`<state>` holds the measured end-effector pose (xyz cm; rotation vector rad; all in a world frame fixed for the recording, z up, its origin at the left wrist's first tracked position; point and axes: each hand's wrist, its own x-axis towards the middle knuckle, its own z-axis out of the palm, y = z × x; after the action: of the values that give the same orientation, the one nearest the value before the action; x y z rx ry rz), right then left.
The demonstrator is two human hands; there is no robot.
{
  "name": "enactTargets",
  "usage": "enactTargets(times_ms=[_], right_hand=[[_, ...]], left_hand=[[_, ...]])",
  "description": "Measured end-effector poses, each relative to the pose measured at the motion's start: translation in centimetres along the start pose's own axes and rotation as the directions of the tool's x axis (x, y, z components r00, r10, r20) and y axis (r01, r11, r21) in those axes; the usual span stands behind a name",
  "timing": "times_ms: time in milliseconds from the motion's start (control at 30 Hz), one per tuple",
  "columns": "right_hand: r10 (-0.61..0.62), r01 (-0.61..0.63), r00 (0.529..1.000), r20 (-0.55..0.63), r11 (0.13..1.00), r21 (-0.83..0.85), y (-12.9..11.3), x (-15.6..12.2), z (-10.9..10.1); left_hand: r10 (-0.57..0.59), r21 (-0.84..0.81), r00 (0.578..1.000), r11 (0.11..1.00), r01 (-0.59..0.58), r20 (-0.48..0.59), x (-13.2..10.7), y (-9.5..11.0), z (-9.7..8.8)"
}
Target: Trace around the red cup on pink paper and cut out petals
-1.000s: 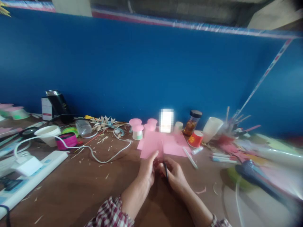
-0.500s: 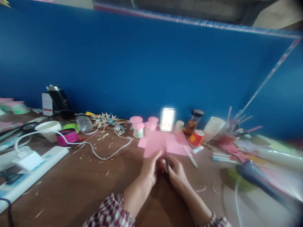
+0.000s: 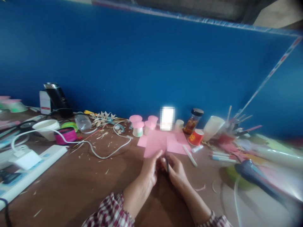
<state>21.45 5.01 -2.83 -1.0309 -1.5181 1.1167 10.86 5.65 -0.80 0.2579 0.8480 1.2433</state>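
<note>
My left hand (image 3: 150, 170) is closed on the near edge of a sheet of pink paper (image 3: 155, 142), thumb on top. My right hand (image 3: 177, 171) grips dark-handled scissors (image 3: 168, 164), whose thin blades point away along the sheet's right side. Both hands are close together, and their curled fingertips are partly hidden. Behind the held sheet lies another piece of pink paper (image 3: 178, 143). A white pen (image 3: 190, 156) rests just right of it. Small paper cups with pink round tops (image 3: 136, 124) stand beyond the sheets.
A red paper cup (image 3: 196, 137) and a dark-lidded jar (image 3: 193, 121) stand at the back right. To the left are a power strip (image 3: 53, 156), a white cable (image 3: 94, 154) and a white cup (image 3: 48, 129). A blue-grey tool (image 3: 251, 170), possibly a glue gun, lies at right.
The view has shifted slightly. Both hands keep nearly the same place and grip, with the scissors still at the paper.
</note>
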Motion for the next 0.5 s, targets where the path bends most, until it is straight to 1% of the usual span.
enactTargets(times_ms=[167, 367, 500], right_hand=[[0.005, -0.005, 1.000, -0.007, 1.000, 0.005, -0.20, 0.02, 0.08], [-0.011, 0.011, 1.000, -0.012, 1.000, -0.028, -0.47, -0.02, 0.06], [-0.009, 0.008, 1.000, -0.019, 0.999, -0.037, -0.69, -0.03, 0.06]], left_hand=[[0.005, -0.006, 1.000, 1.000, -0.005, -0.002, -0.01, 0.04, 0.10], [0.014, -0.033, 1.000, 0.999, -0.013, 0.020, 0.11, -0.11, -0.04], [0.006, -0.029, 1.000, 1.000, -0.005, 0.016, 0.00, -0.14, -0.07]])
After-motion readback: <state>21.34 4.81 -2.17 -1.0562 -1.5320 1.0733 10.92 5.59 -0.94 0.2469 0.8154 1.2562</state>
